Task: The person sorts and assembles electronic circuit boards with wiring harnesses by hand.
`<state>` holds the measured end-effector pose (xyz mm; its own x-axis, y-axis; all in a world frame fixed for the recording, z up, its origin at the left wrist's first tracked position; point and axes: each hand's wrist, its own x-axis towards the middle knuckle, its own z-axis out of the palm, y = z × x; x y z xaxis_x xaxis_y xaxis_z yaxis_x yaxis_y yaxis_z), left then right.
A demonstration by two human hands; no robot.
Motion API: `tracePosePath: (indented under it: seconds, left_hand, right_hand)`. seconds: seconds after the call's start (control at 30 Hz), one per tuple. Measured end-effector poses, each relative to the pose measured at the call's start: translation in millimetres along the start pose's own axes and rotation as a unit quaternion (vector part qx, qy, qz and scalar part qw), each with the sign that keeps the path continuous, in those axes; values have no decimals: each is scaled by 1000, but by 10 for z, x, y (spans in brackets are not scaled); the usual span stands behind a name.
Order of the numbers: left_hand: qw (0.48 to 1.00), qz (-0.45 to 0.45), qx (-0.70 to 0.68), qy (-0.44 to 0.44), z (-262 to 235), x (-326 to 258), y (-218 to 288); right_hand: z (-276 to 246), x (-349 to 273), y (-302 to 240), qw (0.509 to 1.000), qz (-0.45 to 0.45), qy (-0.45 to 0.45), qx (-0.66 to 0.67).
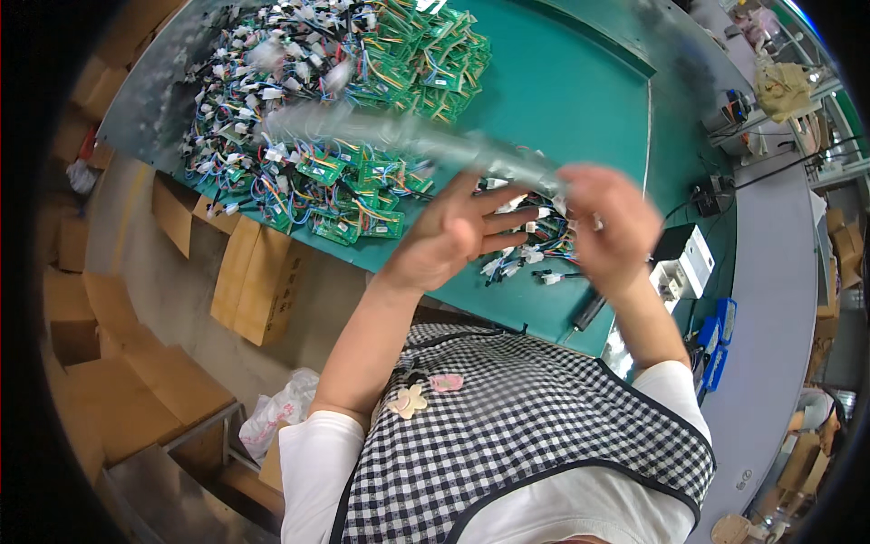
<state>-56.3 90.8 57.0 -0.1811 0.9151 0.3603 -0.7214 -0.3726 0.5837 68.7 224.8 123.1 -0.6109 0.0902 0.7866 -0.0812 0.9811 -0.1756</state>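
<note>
A long, see-through strip of plastic [399, 131], perhaps a clear bag, stretches over the bench and is smeared by motion. Its right end is in my right hand [616, 227], whose fingers are closed on it and blurred. Just below the strip, my left hand [439, 236] has its fingers spread; I cannot tell whether the fingertips touch the plastic. Beneath both hands lies a small heap of wire leads [536, 243] with white connectors. A large pile of green circuit boards with coloured wires [372, 177] covers the bench's left side.
The bench has a green mat [562, 82]. A black cylindrical tool [589, 311] lies by my right forearm, with a white box-shaped device [684, 261] and blue items [720, 344] farther right. Cardboard boxes [258, 281] stand on the floor at left. Another person's arm [826, 426] shows at far right.
</note>
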Motion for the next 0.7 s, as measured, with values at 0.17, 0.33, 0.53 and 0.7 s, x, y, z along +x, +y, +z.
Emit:
tracePosePath:
  seconds: [0.17,0.33,0.53,0.7]
  left_hand:
    - [969,-28,139,203,-196,-531,141]
    - [919,22,283,272,-168,-843,-70]
    - [845,0,420,331,-46,-1009,-18]
    - [869,47,358,339,3,-1087,1]
  right_hand:
    - [513,-446,-243,967,74,-151,191]
    - [881,-199,-314,943,91,-132,291]
    - [1250,-276,-607,969,1,-166,182]
    - [1351,-309,-692,965,-3,-99,243]
